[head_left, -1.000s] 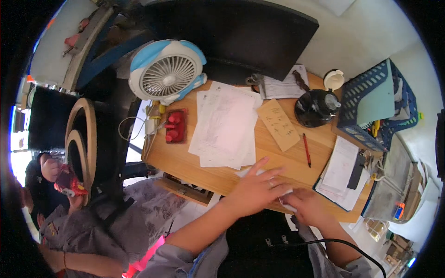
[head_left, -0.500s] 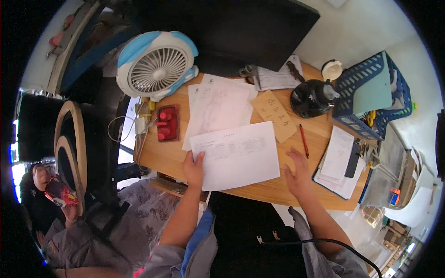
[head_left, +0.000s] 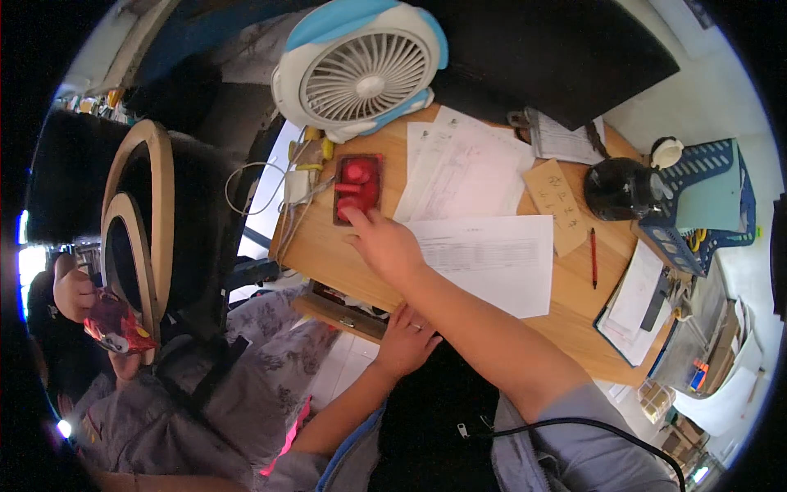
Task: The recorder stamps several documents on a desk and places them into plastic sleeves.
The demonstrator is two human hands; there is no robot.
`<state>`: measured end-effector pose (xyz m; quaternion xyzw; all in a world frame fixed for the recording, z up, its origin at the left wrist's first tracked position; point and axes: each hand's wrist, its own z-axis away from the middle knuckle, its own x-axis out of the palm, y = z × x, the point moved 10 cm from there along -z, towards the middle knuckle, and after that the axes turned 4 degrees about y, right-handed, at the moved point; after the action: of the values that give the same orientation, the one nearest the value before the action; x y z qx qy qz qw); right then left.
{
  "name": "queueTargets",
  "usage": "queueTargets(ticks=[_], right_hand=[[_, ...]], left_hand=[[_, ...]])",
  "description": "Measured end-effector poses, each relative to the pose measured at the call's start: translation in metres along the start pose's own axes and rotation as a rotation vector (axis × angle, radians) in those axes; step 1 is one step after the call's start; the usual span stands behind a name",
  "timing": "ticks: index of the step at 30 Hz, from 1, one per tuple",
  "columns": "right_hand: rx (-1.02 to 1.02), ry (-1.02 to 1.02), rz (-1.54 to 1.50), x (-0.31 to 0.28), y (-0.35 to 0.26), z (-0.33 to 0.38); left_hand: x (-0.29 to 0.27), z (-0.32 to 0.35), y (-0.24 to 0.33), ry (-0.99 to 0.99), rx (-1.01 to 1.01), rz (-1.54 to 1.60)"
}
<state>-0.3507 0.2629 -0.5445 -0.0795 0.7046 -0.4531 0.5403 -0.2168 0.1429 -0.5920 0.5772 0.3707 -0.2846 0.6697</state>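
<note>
My right hand (head_left: 384, 242) reaches across to the left, fingers apart, its fingertips at the near edge of a red round-knobbed piece (head_left: 350, 202) that looks like a stamp. That piece lies with another red knob (head_left: 357, 170) in a dark red tray (head_left: 378, 158). Whether the fingertips touch it is hard to tell. Below the desk's front edge, my left hand (head_left: 406, 340) rests by a partly pulled-out drawer (head_left: 348, 316), fingers stretched and holding nothing visible; a ring is on one finger. A printed sheet (head_left: 500, 262) lies flat on the desk, partly under my right forearm.
More papers (head_left: 471, 168) lie behind the sheet, beside a brown envelope (head_left: 557, 201) and a red pen (head_left: 593, 258). A white-blue fan (head_left: 365, 78), a black bottle (head_left: 615, 189), a blue basket (head_left: 721, 156) and a clipboard (head_left: 631, 316) surround them. A person's hand (head_left: 74, 291) at left holds a red packet.
My left hand has let go of the printed sheet and dropped to the desk edge. The sheet now lies flat. My right hand has swung left to the red tray. The view has shifted left.
</note>
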Motion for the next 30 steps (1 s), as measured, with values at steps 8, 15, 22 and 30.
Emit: queueTargets(ticks=[8, 15, 22, 30], right_hand=[[0.005, 0.034, 0.205, 0.054, 0.006, -0.051], [-0.013, 0.198, 0.325, 0.05, 0.009, -0.051], [-0.016, 0.246, 0.365, 0.046, 0.012, -0.048], [0.711, 0.445, -1.016, -0.01, 0.117, 0.096]], left_hand=[[0.011, 0.003, -0.018, -0.054, 0.043, 0.062], [0.017, 0.006, -0.032, -0.101, 0.03, 0.119], [0.01, 0.0, -0.035, -0.06, -0.055, 0.346], [-0.007, 0.002, -0.036, -0.014, 0.029, 0.062]])
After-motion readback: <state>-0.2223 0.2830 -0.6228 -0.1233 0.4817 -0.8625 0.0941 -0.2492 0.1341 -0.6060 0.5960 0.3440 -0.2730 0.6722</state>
